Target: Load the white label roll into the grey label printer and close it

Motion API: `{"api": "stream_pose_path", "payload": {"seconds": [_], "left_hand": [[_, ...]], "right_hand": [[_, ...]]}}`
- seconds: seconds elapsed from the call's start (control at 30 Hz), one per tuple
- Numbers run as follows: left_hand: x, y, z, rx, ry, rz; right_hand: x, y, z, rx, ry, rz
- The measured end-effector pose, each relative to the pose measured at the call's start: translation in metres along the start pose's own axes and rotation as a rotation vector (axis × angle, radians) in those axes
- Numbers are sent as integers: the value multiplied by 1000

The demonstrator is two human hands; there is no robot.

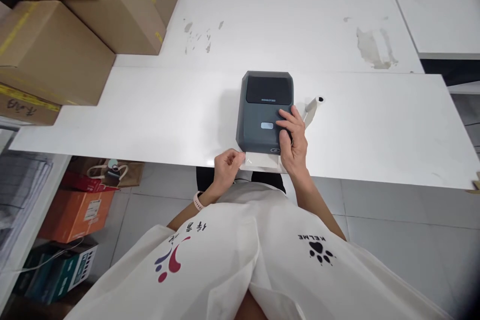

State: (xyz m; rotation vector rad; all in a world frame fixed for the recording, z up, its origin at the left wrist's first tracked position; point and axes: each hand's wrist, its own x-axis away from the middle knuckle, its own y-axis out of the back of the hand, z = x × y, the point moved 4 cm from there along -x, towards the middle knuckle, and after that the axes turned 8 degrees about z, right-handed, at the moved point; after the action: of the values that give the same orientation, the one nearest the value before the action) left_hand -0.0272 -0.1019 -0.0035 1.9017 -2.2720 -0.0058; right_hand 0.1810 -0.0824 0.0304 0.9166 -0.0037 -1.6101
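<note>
A dark grey label printer [264, 110] stands near the front edge of the white table [375, 130]. A white paper label [261, 161] sticks out of its front slot. My left hand [226, 169] is closed, pinching the left corner of that label. My right hand [293, 140] rests on the right front part of the printer, fingers pressed on its top. A small white roll with a dark core [313, 106] lies on the table just right of the printer.
Several brown cardboard boxes [75, 25] are stacked at the back left. Under the table at left are an orange box [75, 212], a brown bag [112, 172] and a teal box [62, 270]. The floor is tiled.
</note>
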Motion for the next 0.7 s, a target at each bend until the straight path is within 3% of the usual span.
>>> {"api": "stream_pose_path", "payload": {"seconds": [0.07, 0.13, 0.37, 0.43, 0.6, 0.63, 0.7], "left_hand": [[3, -11, 0, 88, 88, 244], [3, -17, -2, 154, 131, 351], [1, -13, -2, 182, 125, 406], [0, -8, 0, 177, 62, 336], [-8, 15, -7, 48, -172, -181], [-10, 15, -9, 9, -185, -198], [-15, 11, -12, -44, -173, -114]], "right_hand": [[-1, 1, 4, 8, 15, -15], [-1, 1, 4, 14, 20, -18], [0, 2, -1, 230, 43, 115], [-3, 5, 1, 347, 48, 161], [-10, 7, 7, 437, 12, 246], [-8, 6, 7, 416, -3, 240], [1, 5, 7, 354, -50, 176]]}}
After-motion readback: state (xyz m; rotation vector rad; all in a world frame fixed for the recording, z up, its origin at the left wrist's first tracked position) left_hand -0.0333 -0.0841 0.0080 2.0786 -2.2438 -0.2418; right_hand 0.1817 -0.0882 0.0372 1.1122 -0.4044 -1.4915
